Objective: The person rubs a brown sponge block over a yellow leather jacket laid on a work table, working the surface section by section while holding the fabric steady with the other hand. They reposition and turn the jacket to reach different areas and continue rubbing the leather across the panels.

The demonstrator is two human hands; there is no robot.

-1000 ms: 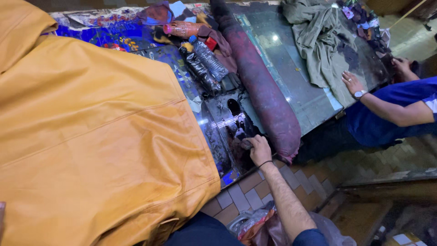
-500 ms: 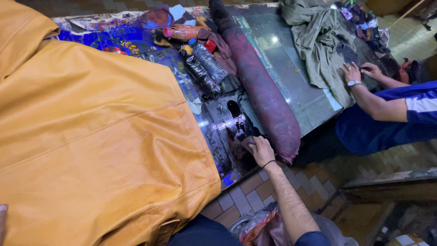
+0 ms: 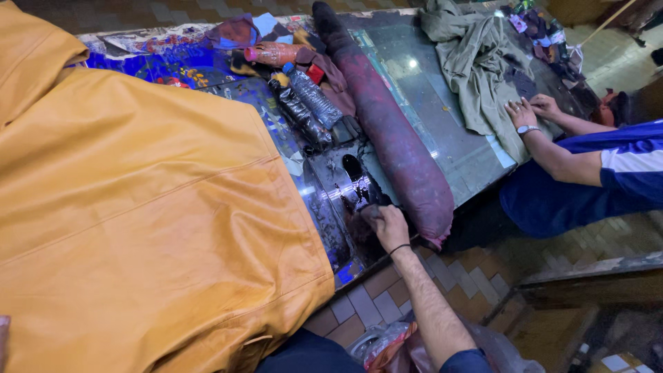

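A large mustard-yellow leather jacket (image 3: 138, 221) lies spread over the left half of the table. My right hand (image 3: 388, 226) rests at the near edge of the dye-stained glass tabletop (image 3: 442, 131), closed around a dark rag (image 3: 362, 215), with a black band on its wrist. Just beyond it lies a small black shiny piece (image 3: 353, 168). Only a sliver of my left hand (image 3: 3, 337) shows at the lower left edge, against the jacket.
A long dark-red padded roll (image 3: 394, 131) lies along the table right of my hand. Plastic bottles (image 3: 311, 97) and rags sit behind it. A person in a blue shirt (image 3: 608, 173) has both hands on an olive-green garment (image 3: 476, 62). Tiled floor lies below.
The person in blue has brought a second hand onto the green garment and shifted their body. My right hand has stayed in nearly the same place on the rag.
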